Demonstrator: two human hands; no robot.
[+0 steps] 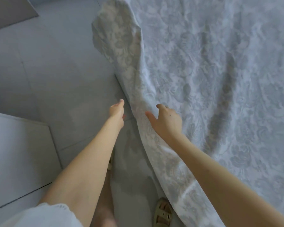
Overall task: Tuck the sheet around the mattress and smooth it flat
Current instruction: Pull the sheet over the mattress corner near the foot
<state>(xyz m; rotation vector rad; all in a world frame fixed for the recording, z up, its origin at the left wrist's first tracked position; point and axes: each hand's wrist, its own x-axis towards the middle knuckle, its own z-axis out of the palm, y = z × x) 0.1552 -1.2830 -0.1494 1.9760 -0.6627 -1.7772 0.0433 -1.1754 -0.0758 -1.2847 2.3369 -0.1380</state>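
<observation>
Patterned sheet (203, 63) lies creased over the mattress, side edge hanging loose toward the floor (47, 79). Left hand (117, 113) relaxed, off the sheet, holding nothing. Right hand (168, 121) on the sheet at the edge, fingers hidden, grip can't tell

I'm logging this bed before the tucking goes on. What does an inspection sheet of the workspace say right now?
Surface: bed top fully covered by the sheet; long creases run across it.
Job's things: the sheet's side hangs loose over the near edge and bunches at the far corner; not tucked.
Clutter: nothing seen.
Grippers: left hand beside the hanging side, above the floor, fingers hidden; right hand on the sheet at the bed's edge, fingertips hidden, grip unclear.
Cables: nothing seen.
Surroundings: grey tiled floor, grey mat far left, white panel near left, sandal by the bed.
</observation>
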